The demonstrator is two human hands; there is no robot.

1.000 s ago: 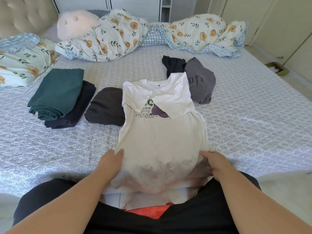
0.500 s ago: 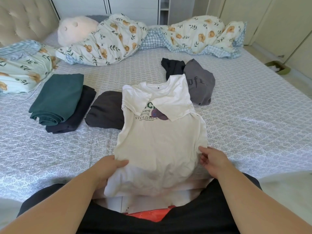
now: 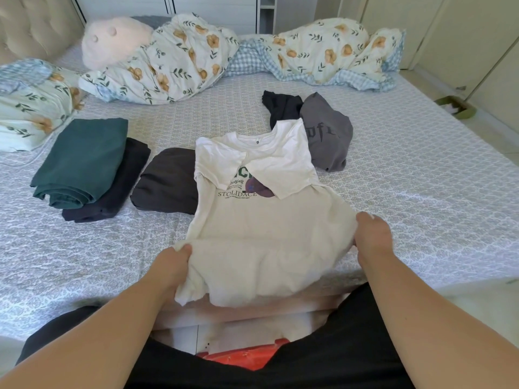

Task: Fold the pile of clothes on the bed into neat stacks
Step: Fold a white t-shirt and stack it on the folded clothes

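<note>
A white T-shirt [image 3: 264,220] with green lettering lies face up on the bed [image 3: 421,192], both sleeves folded inward over the chest. My left hand [image 3: 171,262] grips its lower left edge and my right hand [image 3: 372,234] grips its lower right edge, with the hem lifted off the mattress. A folded green garment [image 3: 81,161] rests on a folded dark navy one [image 3: 112,192] at the left. A folded dark grey piece [image 3: 168,181] lies beside the shirt. Unfolded grey [image 3: 327,136] and black [image 3: 280,106] clothes lie behind it.
A crumpled floral duvet [image 3: 196,57] runs along the far side of the bed, with a pink plush pillow [image 3: 112,37] and a floral pillow [image 3: 31,102] at the left. Cupboard doors [image 3: 463,37] and a small green tray [image 3: 455,108] on the floor stand at the right.
Both hands closed on the shirt's lower edges and raised the hem off the bed, drawing it away from me and up toward the chest print.
</note>
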